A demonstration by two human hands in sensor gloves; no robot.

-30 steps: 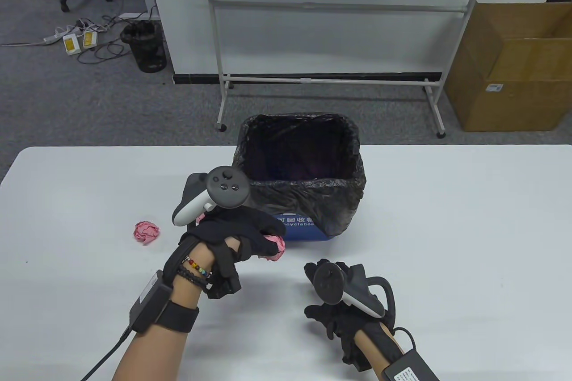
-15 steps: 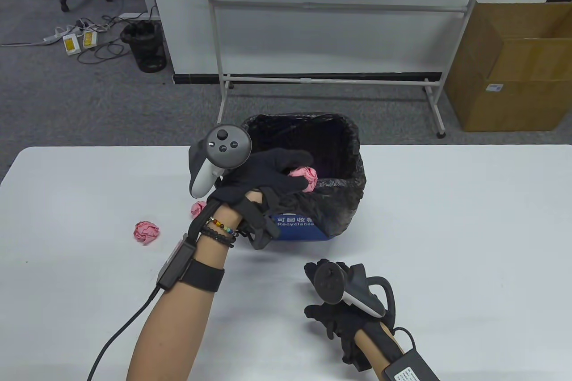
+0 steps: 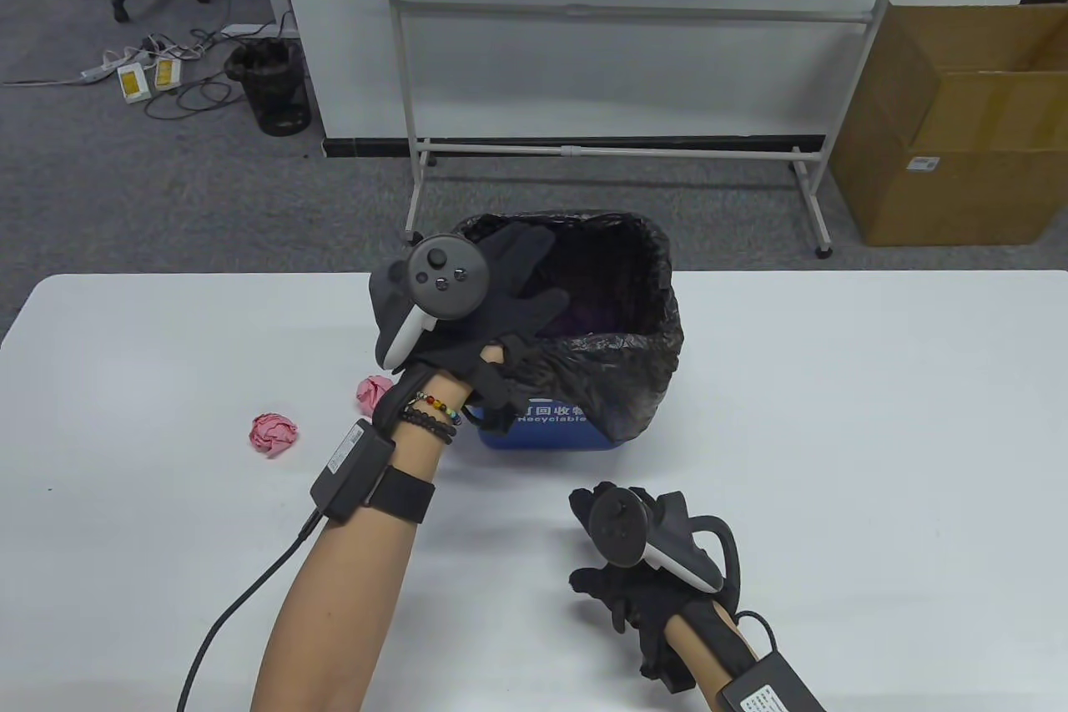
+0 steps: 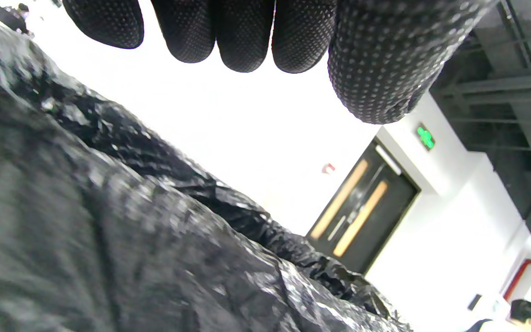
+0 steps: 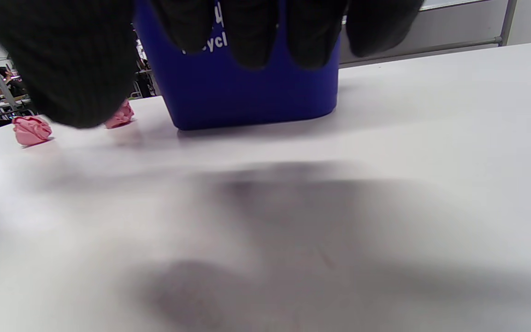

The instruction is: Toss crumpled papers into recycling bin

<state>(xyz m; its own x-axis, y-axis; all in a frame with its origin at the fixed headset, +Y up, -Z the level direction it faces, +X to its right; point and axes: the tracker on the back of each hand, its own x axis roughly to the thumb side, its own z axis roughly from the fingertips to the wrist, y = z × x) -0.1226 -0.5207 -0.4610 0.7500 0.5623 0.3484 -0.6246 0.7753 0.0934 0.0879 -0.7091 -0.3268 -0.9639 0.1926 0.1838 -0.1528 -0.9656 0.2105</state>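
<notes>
The blue recycling bin (image 3: 551, 430) with a black liner (image 3: 617, 361) stands mid-table. My left hand (image 3: 521, 286) is spread open over the bin's left rim, holding nothing; its fingertips (image 4: 242, 37) hang above the liner (image 4: 109, 221) in the left wrist view. Two pink crumpled papers lie on the table left of the bin: one (image 3: 273, 434) further left, one (image 3: 372, 391) beside my left wrist. They also show in the right wrist view (image 5: 31, 130) (image 5: 120, 116). My right hand (image 3: 622, 570) rests on the table in front of the bin (image 5: 247, 87), holding nothing.
The white table (image 3: 834, 428) stretches wide to the right of the bin. Behind the table are a whiteboard stand (image 3: 609, 148), a cardboard box (image 3: 959, 136) and a small black bin (image 3: 271, 86) on the floor.
My left hand carried a pink crumpled paper from in front of the bin up over its rim and opened. The paper is out of the hand and no longer visible. The right hand stayed still.
</notes>
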